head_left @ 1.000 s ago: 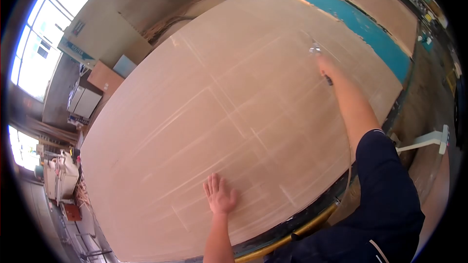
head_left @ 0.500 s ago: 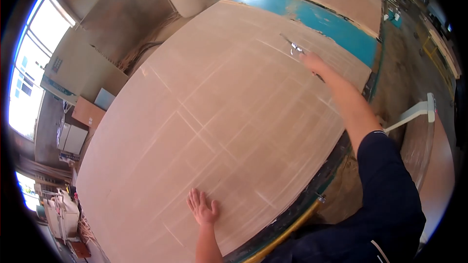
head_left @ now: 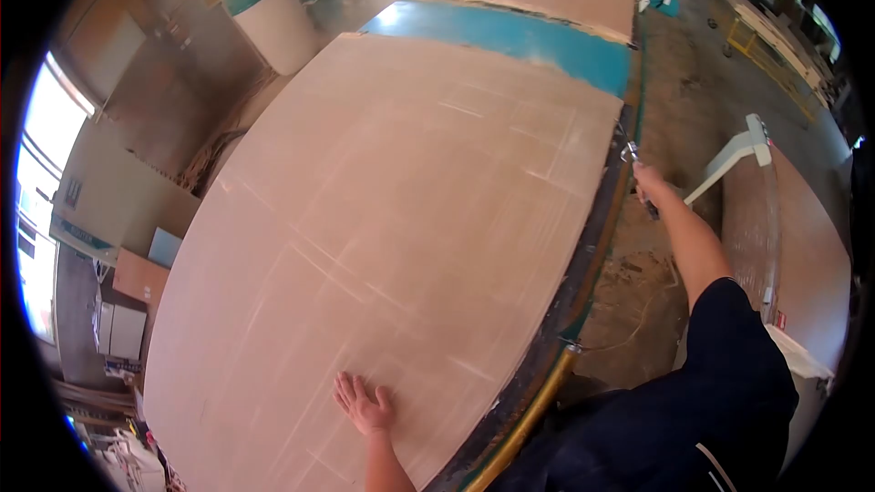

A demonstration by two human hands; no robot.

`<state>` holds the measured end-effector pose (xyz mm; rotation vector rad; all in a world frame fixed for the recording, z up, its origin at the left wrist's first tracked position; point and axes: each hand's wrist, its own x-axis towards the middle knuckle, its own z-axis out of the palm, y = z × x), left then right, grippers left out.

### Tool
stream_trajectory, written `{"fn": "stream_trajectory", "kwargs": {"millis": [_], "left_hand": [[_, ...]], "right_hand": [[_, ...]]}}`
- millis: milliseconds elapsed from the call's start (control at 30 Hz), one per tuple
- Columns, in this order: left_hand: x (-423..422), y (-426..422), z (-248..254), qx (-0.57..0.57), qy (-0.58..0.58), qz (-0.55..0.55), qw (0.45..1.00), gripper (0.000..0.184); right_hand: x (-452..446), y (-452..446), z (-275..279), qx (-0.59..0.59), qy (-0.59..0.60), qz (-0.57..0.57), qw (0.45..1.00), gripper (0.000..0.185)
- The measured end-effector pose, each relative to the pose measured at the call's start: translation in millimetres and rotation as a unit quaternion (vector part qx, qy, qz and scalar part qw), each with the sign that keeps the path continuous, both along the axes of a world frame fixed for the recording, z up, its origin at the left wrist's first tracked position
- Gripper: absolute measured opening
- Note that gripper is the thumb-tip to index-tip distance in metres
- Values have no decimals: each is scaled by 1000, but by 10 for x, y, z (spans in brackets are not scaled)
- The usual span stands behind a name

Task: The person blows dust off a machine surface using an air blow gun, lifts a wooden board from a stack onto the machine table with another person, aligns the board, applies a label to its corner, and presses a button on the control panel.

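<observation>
The left hand [head_left: 366, 410], fingers spread, lies flat on the near part of the large tan panel [head_left: 383, 219]; the right hand [head_left: 649, 186], wrapped round a metal-tipped tool [head_left: 631, 153], is just beside the panel's right edge; past its far edge lies a teal surface [head_left: 510, 36]

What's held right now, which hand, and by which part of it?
Right hand: a metal-headed tool, gripped around its dark handle. Left hand: holds nothing, resting palm down on the large board.
</observation>
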<state>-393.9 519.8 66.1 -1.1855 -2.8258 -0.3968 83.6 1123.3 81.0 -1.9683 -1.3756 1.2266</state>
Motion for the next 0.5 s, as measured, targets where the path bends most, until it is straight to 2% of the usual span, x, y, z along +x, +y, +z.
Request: {"fn": "stream_trajectory", "kwargs": {"millis": [100, 133, 233, 367, 467, 500], "left_hand": [[-3, -22, -40, -5, -10, 15, 1000, 56], [3, -22, -28, -16, -8, 14, 1000, 56], [23, -45, -97, -13, 9, 13, 1000, 54], [130, 126, -313, -19, 6, 116, 993, 59], [690, 895, -21, -79, -37, 104, 991, 62], [815, 1164, -46, -79, -25, 70, 994, 63]], "right_hand": [[581, -555, 622, -52, 40, 32, 997, 44], [738, -701, 758, -37, 16, 62, 997, 42], [1271, -764, 878, -24, 16, 12, 1000, 43], [1589, -577, 1083, -63, 12, 43, 997, 44], [1518, -312, 1190, -102, 48, 39, 993, 42], [1489, -160, 1180, -115, 57, 44, 991, 41]]}}
